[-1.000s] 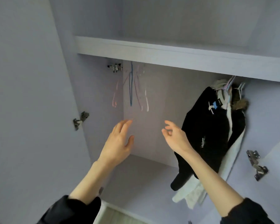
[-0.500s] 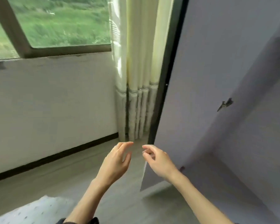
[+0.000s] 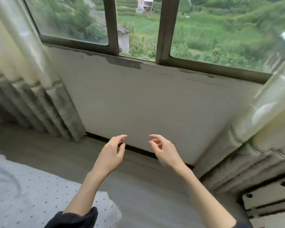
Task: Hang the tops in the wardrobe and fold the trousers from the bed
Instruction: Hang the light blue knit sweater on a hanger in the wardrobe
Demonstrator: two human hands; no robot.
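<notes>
White dotted bed (image 3: 31, 191) sits low and to the left of your hands, only its corner in view, sheet looks bare there; no tops or trousers visible on that corner. Your left hand (image 3: 111, 153) hovers above the floor (image 3: 146, 191) just past the bed corner, grip loose, fingers slightly curled and spread, holding nothing. Your right hand (image 3: 164, 151) hangs just beside the left one, apart from it, grip also loose and slack, fingers half curled, nothing pinched. Both hands are in mid-air, touching nothing. Dark sleeve (image 3: 76, 219) is pushed up on your left forearm, over the bed edge. Beyond the hands from the bed is a pale wall (image 3: 146, 102) with a dark skirting strip at its foot. Above the wall a brown-framed window (image 3: 164, 28) shows green slopes outside. Cream curtain (image 3: 20, 63) hangs beyond the bed, left of the window; another curtain (image 3: 266, 116) hangs on the far side of the hands from the bed.
</notes>
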